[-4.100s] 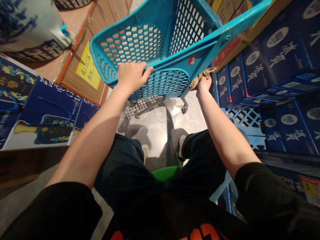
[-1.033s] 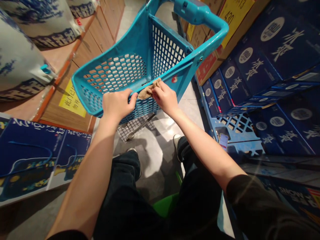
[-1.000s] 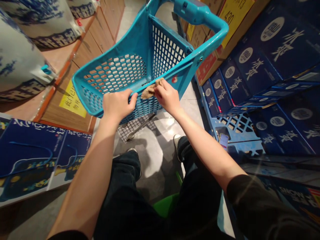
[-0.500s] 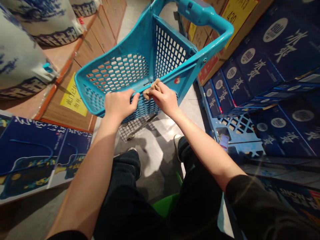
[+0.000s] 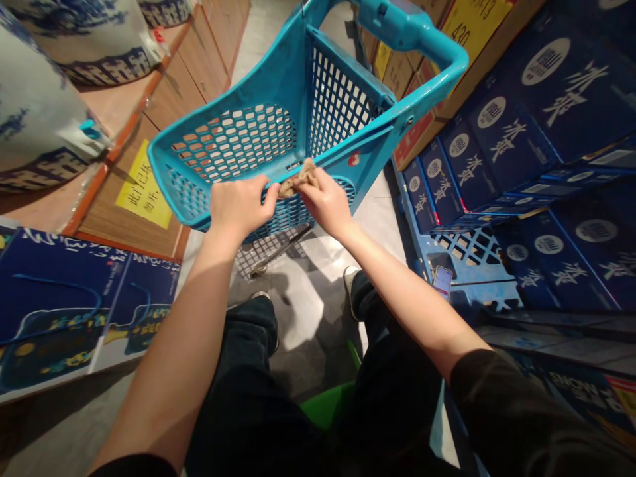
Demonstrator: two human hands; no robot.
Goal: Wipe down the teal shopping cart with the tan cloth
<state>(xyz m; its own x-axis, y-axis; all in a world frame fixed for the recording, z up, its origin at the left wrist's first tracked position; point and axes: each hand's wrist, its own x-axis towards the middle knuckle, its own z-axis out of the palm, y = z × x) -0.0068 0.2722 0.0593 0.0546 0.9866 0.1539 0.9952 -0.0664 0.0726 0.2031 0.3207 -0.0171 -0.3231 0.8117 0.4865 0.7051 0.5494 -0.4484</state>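
Note:
A blue plastic shopping cart [image 5: 348, 156] stands before me, its basket turned sideways and its mesh walls showing. My left hand [image 5: 239, 207] is closed over the cart's near rim, thumb on my side and fingertips hidden behind the edge. Just right of it, my right hand [image 5: 325, 202] pinches a crumpled brown cloth [image 5: 308, 173] against the same rim. One end of the cloth reaches close to my left thumb.
Blue-and-white ceramic jars [image 5: 44, 126] stand on a wooden cabinet [image 5: 183, 86] at left. Dark blue boxes [image 5: 527, 126] are stacked at right on a blue pallet [image 5: 477, 255], with a phone [image 5: 442, 281] at its edge. A green object [image 5: 328, 404] is beneath me.
My right hand and the cloth have shifted slightly along the rim, and the cloth now stretches nearer my left thumb. My left hand stays on the rim.

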